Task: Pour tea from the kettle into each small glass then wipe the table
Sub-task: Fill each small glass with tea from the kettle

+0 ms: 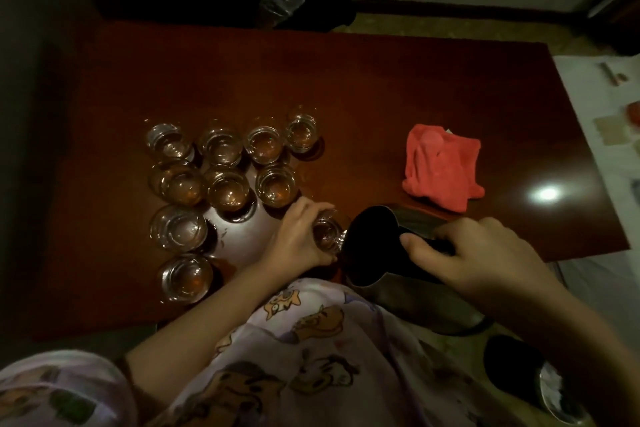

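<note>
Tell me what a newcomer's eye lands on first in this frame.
Probably the red cloth, crumpled on the right of the dark wooden table, the brightest colour in a dim scene. Next, the cluster of small glasses standing at left centre. Then the action near the front edge: the left hand grips one tilted glass against the lip of the dark kettle, which the right hand holds by its handle.

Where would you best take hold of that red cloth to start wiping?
Probably at the raised bunched folds on top of the red cloth, coming straight down from above. It lies crumpled in a heap on the table, clear of the glasses, so the humped middle gives fingers more to pinch than its flat edges.
</note>
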The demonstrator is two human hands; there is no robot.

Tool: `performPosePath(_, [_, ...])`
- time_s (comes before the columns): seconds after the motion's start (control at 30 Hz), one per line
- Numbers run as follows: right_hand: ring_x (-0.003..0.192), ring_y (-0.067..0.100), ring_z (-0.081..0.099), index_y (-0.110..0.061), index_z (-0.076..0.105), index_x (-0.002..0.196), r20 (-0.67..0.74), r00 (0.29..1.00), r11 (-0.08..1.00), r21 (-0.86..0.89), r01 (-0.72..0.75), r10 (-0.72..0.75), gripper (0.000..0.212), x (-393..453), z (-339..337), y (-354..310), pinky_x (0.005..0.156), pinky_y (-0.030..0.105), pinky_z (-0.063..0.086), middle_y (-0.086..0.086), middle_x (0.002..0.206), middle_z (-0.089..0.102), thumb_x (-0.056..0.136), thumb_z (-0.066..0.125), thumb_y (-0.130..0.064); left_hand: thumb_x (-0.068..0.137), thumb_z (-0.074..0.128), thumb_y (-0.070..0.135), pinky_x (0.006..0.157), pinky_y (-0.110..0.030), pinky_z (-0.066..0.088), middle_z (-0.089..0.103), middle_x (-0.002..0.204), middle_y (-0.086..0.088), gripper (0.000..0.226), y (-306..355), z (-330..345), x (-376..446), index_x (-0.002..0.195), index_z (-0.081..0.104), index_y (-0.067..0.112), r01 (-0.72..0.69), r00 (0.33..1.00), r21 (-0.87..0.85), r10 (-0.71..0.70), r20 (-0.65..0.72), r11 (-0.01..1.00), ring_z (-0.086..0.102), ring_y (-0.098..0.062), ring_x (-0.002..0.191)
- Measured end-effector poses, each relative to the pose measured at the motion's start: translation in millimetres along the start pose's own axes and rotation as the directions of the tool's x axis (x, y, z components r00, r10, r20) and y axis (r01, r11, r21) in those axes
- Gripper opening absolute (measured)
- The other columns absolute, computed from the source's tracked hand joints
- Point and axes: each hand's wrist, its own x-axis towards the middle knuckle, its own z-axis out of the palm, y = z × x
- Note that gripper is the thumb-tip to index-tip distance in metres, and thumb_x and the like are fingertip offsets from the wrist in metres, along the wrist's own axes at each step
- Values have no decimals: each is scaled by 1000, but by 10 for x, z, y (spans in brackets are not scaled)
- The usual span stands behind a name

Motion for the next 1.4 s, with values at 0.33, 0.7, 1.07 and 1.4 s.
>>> performPosePath(0.33, [60, 16, 50, -18, 62, 73, 52, 999, 998, -61, 5, -2, 59, -74, -2, -169, 62, 33, 43, 0, 66, 53, 82, 33, -69, 51, 89, 22, 85, -15, 39, 40, 108, 8, 82, -23, -16, -126, 124, 53, 17, 41, 999, -14, -41, 24, 999, 48, -11, 102])
performPosePath(0.7, [61, 18, 51, -18, 56, 66, 15, 999, 996, -78, 43, -42, 57, -243, -6, -240, 58, 33, 39, 1, 65, 53, 83, 35, -68, 48, 91, 23, 87, -21, 43, 43, 112, 5, 82, 19, -72, -229, 120, 53, 17, 78, 997, -40, -78, 5, 996, 50, -12, 103])
performPosePath(1.07, [64, 19, 52, -18, 59, 71, 20, 998, 993, -106, 57, -55, 57, -443, -33, -245, 61, 33, 42, 0, 68, 52, 84, 34, -68, 46, 92, 23, 89, -23, 43, 43, 112, 3, 85, 73, -86, -387, 121, 51, 17, 74, 997, -32, -73, 12, 997, 50, -13, 104])
performPosePath(1.4, [56, 15, 45, -18, 53, 64, 14, 998, 988, -137, 65, -64, 57, -566, 50, -225, 54, 32, 37, 0, 64, 48, 85, 35, -68, 48, 91, 26, 83, -11, 36, 46, 113, 1, 79, 81, 2, -521, 117, 52, 20, 46, 999, 1, -46, -8, 999, 47, -10, 102])
